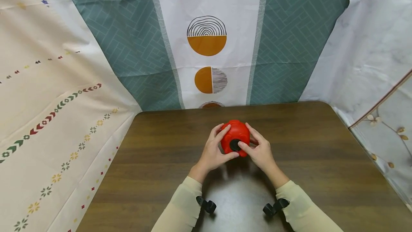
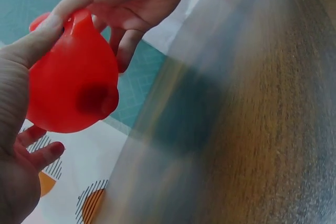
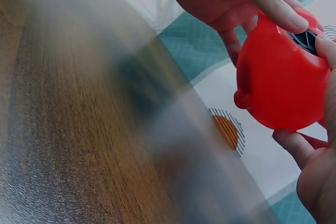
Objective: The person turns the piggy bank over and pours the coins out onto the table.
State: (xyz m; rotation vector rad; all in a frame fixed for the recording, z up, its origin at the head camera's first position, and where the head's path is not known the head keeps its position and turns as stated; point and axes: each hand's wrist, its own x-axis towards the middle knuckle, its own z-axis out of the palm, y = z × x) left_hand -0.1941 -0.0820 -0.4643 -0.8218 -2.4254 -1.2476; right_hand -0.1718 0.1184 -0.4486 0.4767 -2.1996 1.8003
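Between both hands, above the table, is a glossy red piggy bank (image 1: 237, 131) with stubby nubs and a round black plug (image 1: 234, 145) facing the person. My left hand (image 1: 215, 150) grips its left side, fingers spread up the side and thumb along the lower edge. On the other side my right hand (image 1: 260, 151) holds it, with the thumb at the plug. The right wrist view shows both thumbs close by the black plug (image 3: 305, 41). A small round nub sticks out of the smooth red body (image 2: 73, 87) in the left wrist view.
Under the hands lies a brown wood-grain table (image 1: 161, 174) with rounded far corners. A green and white patterned cloth (image 1: 128, 46) hangs behind it, with pale cloths at both sides. Black wrist cameras (image 1: 207, 205) sit on both sleeves.
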